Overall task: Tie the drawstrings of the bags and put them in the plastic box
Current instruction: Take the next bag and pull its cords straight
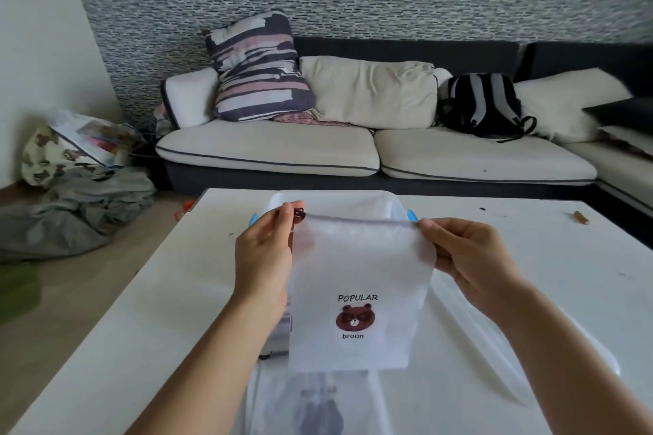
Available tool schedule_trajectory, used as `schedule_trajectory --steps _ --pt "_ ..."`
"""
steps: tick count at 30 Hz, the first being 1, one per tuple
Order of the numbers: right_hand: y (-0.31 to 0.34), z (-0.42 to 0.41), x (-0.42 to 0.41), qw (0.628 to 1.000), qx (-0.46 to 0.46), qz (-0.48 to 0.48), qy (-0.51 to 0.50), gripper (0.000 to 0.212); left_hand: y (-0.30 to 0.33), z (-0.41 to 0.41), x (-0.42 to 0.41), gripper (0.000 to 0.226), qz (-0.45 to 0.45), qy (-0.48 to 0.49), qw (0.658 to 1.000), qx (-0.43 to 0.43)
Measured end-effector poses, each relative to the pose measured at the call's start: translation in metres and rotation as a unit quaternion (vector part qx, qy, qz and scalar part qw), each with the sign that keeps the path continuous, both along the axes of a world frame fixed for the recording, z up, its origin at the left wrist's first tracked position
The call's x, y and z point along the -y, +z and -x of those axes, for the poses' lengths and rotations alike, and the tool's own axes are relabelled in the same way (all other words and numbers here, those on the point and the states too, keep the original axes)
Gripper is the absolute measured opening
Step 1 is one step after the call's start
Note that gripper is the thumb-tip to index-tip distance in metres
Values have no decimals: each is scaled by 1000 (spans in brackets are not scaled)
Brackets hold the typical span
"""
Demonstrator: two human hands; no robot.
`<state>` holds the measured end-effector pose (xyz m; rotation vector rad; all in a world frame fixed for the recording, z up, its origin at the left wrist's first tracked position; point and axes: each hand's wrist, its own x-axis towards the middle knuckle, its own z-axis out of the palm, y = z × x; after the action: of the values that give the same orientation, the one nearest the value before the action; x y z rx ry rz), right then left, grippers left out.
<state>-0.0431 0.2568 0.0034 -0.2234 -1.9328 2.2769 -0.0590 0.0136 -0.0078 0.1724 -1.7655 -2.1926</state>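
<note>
At frame centre, a white drawstring bag point(357, 293) is held up above the counter point(530, 275), its top corners pinched by the left hand point(263, 254) and right hand point(459, 251); the plastic box point(332, 203) sits just behind.

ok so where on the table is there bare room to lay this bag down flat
Bare table lies left of the left hand, out to the left edge, and right of the right hand, short of the pencil. The middle is crowded: plastic box behind the held bag, another bag below.
</note>
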Motion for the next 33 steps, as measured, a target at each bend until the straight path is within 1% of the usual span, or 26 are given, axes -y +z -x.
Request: schedule_trajectory --steps 2,3,5,6,9,12,13,15,17,19,20,22,24,25,27,29,33 --pt "2 1 -1 998 -17 -48 -25 16 -2 4 1 21 -10 1 1000 -5" --pt "3 1 -2 996 -26 -73 -39 16 -2 5 3 22 1 9 1000 -12" --pt "6 0 -4 993 -37 -98 -55 17 -3 6 7 24 19 26 999 -25" --pt "8 -1 -6 992 -40 -106 -61 18 -2 5 9 24 11 31 999 -25" --pt "13 -5 -12 988 -41 -126 -76 20 1 5 15 26 -66 31 997 -7" --pt "14 -7 -17 987 -53 -114 -97 23 3 6 21 28 -140 -6 990 12" --pt "14 -7 -18 990 -57 -86 -98 25 5 6 23 29 -183 -27 983 21" --pt "14 -6 -17 996 -62 30 -54 27 10 7 25 31 -284 -65 956 35" --pt "13 -5 -12 985 -62 160 13 35 14 5 22 32 -361 -93 927 42" --pt "11 -5 -4 968 -56 236 58 46 17 3 17 36 -398 -112 909 42" --pt "11 -4 -1 961 -53 264 68 46 18 2 15 37 -398 -114 909 39" --pt "10 -2 3 943 -51 324 56 39 18 3 11 35 -390 -94 915 34" --pt "9 1 3 938 -53 342 26 39 19 5 11 32 -384 -64 921 29" --pt "10 2 1 943 -55 328 4 40 20 7 13 31 -373 -45 926 22" --pt "13 1 -8 966 -66 247 -40 38 22 14 27 30 -336 -10 942 0" --pt "17 -2 -25 979 -79 173 -69 35 22 21 48 30 -289 13 957 -16" --pt "18 -5 -49 989 -58 109 -79 37 18 28 78 31 -216 24 976 -21"
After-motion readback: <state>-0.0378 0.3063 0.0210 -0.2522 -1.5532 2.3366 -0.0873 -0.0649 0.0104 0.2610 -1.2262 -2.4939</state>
